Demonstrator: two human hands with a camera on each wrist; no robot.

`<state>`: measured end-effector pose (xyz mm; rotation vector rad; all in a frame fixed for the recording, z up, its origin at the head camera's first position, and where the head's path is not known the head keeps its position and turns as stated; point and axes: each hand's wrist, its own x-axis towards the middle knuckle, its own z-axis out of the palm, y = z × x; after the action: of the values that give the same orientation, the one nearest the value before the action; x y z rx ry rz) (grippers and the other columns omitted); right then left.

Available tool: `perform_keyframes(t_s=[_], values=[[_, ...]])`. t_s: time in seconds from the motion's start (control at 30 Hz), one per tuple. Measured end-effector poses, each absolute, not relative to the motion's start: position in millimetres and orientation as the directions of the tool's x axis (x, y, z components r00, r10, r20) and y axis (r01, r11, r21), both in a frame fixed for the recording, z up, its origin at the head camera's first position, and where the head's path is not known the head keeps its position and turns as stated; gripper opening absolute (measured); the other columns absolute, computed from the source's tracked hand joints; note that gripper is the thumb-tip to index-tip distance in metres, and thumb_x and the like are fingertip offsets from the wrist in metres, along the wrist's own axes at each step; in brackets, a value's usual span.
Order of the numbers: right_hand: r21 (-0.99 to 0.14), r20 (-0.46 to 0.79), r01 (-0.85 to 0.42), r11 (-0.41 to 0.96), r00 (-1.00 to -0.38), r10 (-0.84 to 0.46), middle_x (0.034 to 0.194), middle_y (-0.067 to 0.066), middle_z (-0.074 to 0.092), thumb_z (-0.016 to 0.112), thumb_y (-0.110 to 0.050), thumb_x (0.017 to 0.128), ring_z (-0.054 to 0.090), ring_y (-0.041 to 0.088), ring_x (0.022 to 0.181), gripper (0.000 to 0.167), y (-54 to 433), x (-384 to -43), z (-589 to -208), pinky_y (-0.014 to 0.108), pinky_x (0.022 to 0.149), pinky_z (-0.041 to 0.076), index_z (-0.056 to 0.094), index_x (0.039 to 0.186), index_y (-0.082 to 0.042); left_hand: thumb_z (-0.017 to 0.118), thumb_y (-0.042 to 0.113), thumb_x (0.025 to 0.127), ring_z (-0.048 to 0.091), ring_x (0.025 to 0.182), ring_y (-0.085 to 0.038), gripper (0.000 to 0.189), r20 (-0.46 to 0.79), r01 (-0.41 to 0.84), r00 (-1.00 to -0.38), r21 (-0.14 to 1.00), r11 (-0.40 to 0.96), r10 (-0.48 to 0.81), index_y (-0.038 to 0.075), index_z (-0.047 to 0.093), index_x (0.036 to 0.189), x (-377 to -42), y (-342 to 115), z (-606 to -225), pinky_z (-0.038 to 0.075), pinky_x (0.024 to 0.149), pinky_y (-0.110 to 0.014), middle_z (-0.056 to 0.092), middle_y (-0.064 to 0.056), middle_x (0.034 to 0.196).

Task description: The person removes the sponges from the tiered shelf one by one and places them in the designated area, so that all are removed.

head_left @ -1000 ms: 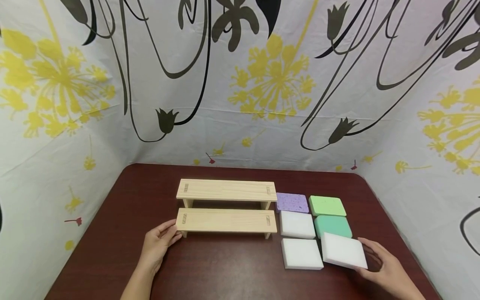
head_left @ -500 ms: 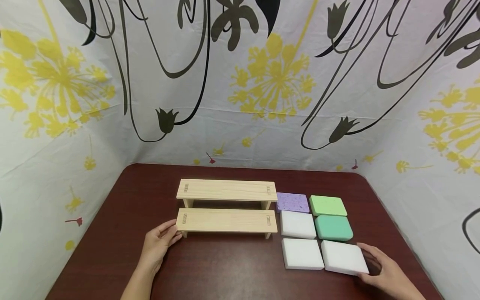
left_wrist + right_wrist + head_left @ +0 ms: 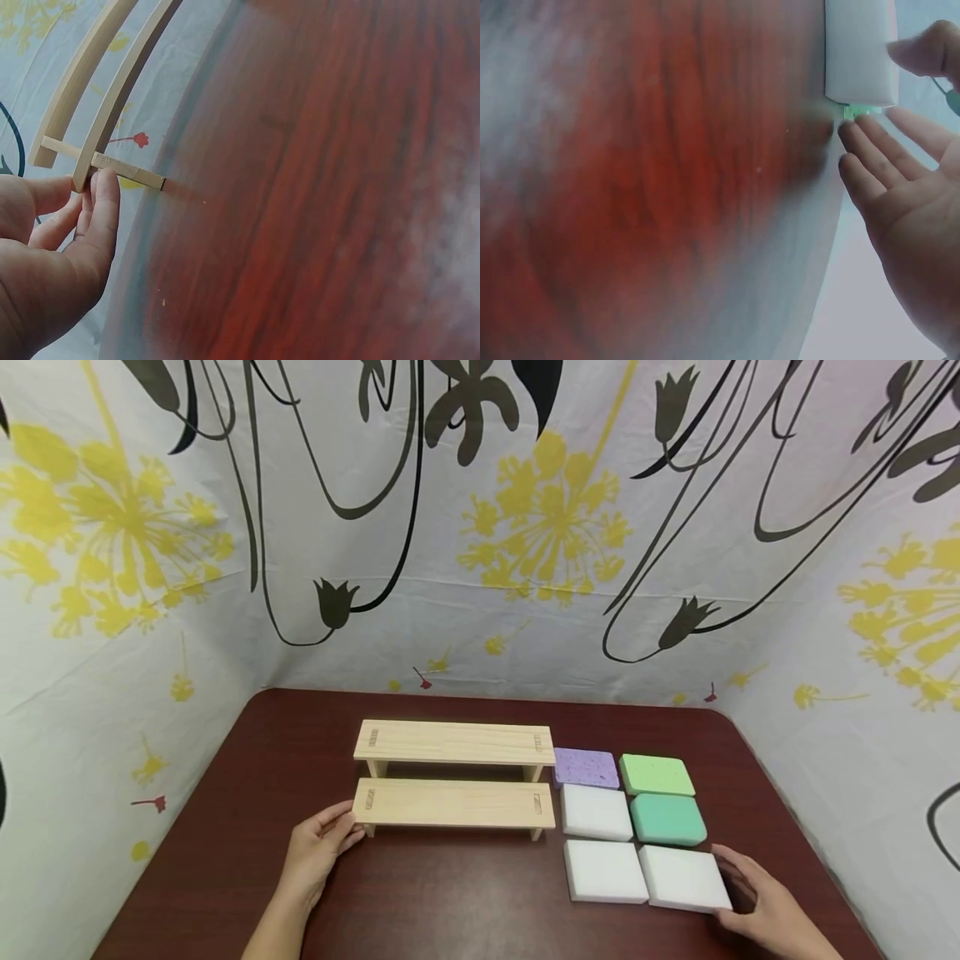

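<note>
My left hand (image 3: 318,852) pinches the left end of the front tier of a two-tier light wooden shelf (image 3: 453,802). Thumb and fingertips meet on the board's end in the left wrist view, beside a leg of the shelf (image 3: 127,171). On the right of the table, my right hand (image 3: 765,897) is at the right edge of a white sponge block (image 3: 684,878), with thumb by its near corner. Its fingers look straight and apart in the right wrist view, close to the white block (image 3: 861,52). Another white block (image 3: 605,871) lies directly left of it.
Behind these two lie a third white block (image 3: 596,812), a teal sponge (image 3: 667,819), a purple sponge (image 3: 587,768) and a light green sponge (image 3: 657,775). They form two columns right of the shelf on a dark red-brown table (image 3: 450,910). Patterned cloth (image 3: 480,635) surrounds the table's far sides.
The near right white block came down off the teal sponge's edge, then slid slightly left against its neighbour. My right hand moved with it and its fingers loosened. My left hand stayed in place.
</note>
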<state>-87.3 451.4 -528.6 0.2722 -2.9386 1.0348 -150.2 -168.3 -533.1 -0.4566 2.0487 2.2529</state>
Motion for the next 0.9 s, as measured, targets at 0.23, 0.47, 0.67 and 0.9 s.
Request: perform_keyframes(t_s=[0.23,0.47,0.67,0.9], values=[[-0.613,0.132,-0.109,0.782,-0.991,-0.035,0.141,0.026,0.044,0.069,-0.012,0.097,0.036,-0.012,0.128,0.065,436,-92,-518,-0.007,0.09,0.025,0.036,0.15,0.007,0.053,0.003,0.105,0.069,0.094,-0.013,0.038,-0.232,-0.234,-0.956,0.972,-0.01,-0.181,-0.013,0.051,0.139,-147,-165,-531,0.059,0.086,-0.025,0.061,-0.028,0.124],[-0.674,0.205,-0.088,0.733,-0.976,0.072,0.142,0.029,0.046,0.068,-0.02,0.1,0.027,-0.027,0.115,0.064,403,-102,-496,-0.007,0.091,0.026,0.038,0.151,0.004,0.055,0.007,0.105,0.07,0.101,-0.019,0.037,-0.204,-0.224,-0.959,0.971,0.085,-0.197,-0.009,0.054,0.138,-145,-165,-528,0.058,0.086,-0.024,0.059,-0.03,0.131],[-0.703,0.199,-0.048,0.71,-0.971,0.131,0.144,0.027,0.05,0.069,-0.026,0.099,0.035,-0.019,0.122,0.066,369,-110,-482,-0.004,0.088,0.034,0.039,0.151,0.0,0.056,0.016,0.106,0.069,0.105,-0.025,0.038,-0.2,-0.243,-0.957,0.949,0.2,-0.211,-0.003,0.057,0.139,-144,-167,-523,0.059,0.086,-0.026,0.06,-0.026,0.131],[-0.676,0.308,-0.133,0.725,-0.944,0.114,0.139,0.023,0.053,0.072,-0.021,0.096,0.051,0.035,0.13,0.059,332,-118,-477,0.009,0.1,0.041,0.047,0.145,0.001,0.058,0.023,0.105,0.07,0.105,-0.029,0.04,-0.127,-0.21,-0.964,0.903,0.376,-0.232,0.0,0.06,0.137,-143,-168,-520,0.059,0.085,-0.032,0.066,-0.022,0.125]])
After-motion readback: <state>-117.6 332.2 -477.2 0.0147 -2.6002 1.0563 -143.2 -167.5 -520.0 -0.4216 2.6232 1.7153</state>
